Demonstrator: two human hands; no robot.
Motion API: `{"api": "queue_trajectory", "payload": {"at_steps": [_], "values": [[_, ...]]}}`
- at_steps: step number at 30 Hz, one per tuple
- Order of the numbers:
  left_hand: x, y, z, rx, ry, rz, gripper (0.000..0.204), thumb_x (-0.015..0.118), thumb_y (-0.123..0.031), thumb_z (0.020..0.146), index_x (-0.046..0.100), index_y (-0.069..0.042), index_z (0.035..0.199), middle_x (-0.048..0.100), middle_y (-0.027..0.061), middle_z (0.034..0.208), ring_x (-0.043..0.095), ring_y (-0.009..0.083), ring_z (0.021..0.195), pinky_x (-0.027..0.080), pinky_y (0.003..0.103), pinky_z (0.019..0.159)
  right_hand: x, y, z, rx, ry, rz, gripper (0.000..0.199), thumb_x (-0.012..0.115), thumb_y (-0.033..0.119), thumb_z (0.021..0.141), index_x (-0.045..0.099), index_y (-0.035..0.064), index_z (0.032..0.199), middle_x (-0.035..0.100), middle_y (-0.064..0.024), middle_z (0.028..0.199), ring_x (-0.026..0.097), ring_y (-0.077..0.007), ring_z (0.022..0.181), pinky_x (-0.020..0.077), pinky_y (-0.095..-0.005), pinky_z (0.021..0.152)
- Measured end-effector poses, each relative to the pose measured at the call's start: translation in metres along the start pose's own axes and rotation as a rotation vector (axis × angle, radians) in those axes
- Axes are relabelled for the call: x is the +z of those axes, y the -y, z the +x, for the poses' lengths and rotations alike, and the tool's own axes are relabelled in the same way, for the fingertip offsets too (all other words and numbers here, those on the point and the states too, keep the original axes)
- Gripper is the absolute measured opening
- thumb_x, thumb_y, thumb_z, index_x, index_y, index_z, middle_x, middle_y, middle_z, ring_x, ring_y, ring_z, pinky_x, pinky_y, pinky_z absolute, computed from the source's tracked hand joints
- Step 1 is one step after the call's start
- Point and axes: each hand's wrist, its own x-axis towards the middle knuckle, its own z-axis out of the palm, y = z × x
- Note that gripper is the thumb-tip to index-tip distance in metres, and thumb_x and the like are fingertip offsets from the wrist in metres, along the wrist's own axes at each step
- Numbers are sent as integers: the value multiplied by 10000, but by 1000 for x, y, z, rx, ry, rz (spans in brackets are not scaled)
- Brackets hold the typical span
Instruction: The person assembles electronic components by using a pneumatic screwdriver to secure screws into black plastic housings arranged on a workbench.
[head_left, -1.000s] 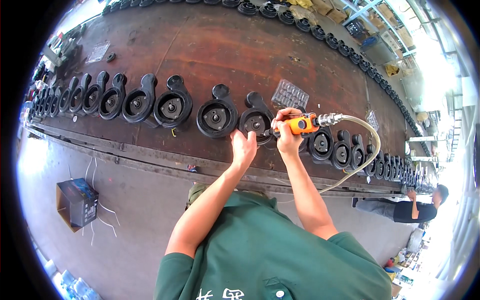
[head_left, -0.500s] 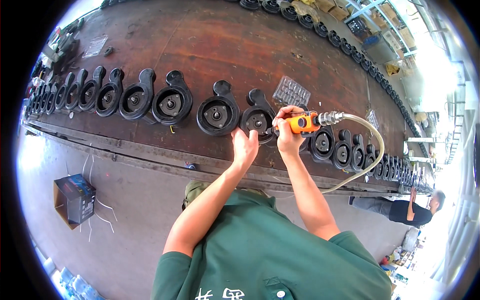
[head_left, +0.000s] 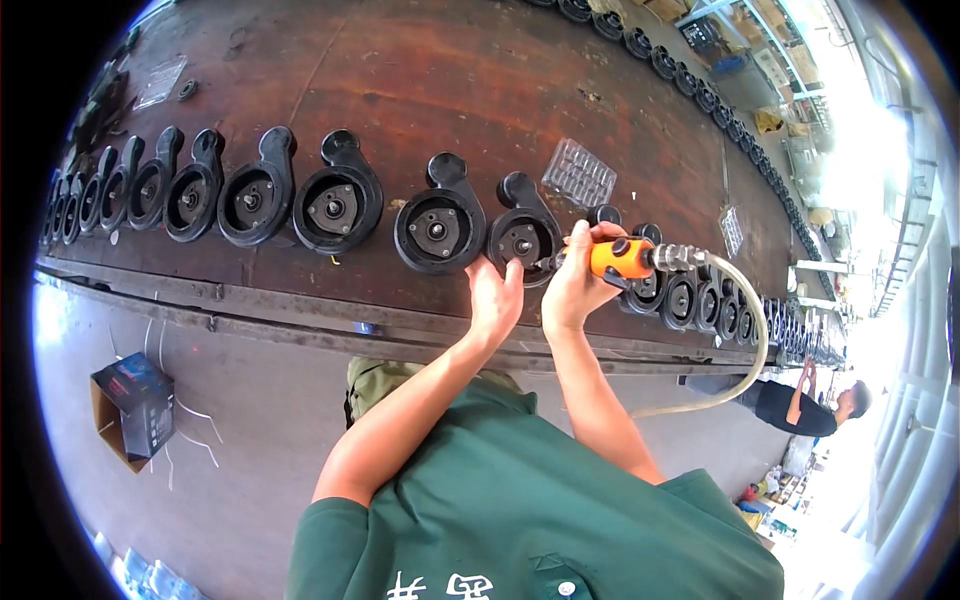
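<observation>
**Driver tip stays on the same housing**

The right hand (head_left: 578,288) is wrapped tight around an orange air screwdriver (head_left: 620,258), its tip pressed onto the face of a black round housing (head_left: 522,238) just right of the frame's centre. The left hand (head_left: 495,300) is open, fingers spread, palm resting against the lower edge of that same housing, gripping nothing. Compared with half a second and a second ago, neither hand has shifted along the row; the tool sits on the same piece, so the work on this housing looks unfinished. A clear hose (head_left: 745,345) curves from the tool's back end toward the lower right. More housings line the brown workbench (head_left: 450,90) to both sides. A clear plastic tray (head_left: 578,178) lies above.
</observation>
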Motion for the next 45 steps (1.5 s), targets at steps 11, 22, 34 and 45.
{"api": "queue_trajectory", "payload": {"at_steps": [11,22,34,45], "values": [[-4,-16,1,-179,46,-141,569,618,-70,817,502,90,1350,522,224,1338,518,323,1239,373,386,1106,-21,-5,-10,15,239,112,267,534,-73,832,530,36,1076,572,-84,885,565,-161,690,517,-305,666],[19,18,4,-157,-75,-240,488,579,-37,869,500,0,1349,595,92,1186,582,149,955,531,310,750,-29,-10,7,72,350,189,261,553,-73,866,534,26,1107,596,-69,899,592,-132,725,526,-277,676],[12,-5,2,-29,-91,-357,534,623,-263,997,455,-5,1432,608,94,1290,630,184,1129,547,318,911,-32,25,54,-187,791,575,173,618,-50,802,644,-3,966,666,-78,924,617,-91,740,515,-243,693],[49,-84,-49,742,-54,715,254,742,-92,815,700,-75,1064,614,120,1123,547,352,1082,439,449,962,-142,35,121,151,352,580,279,586,-85,830,613,-14,1099,715,-111,949,650,-103,697,525,-232,630]]}}
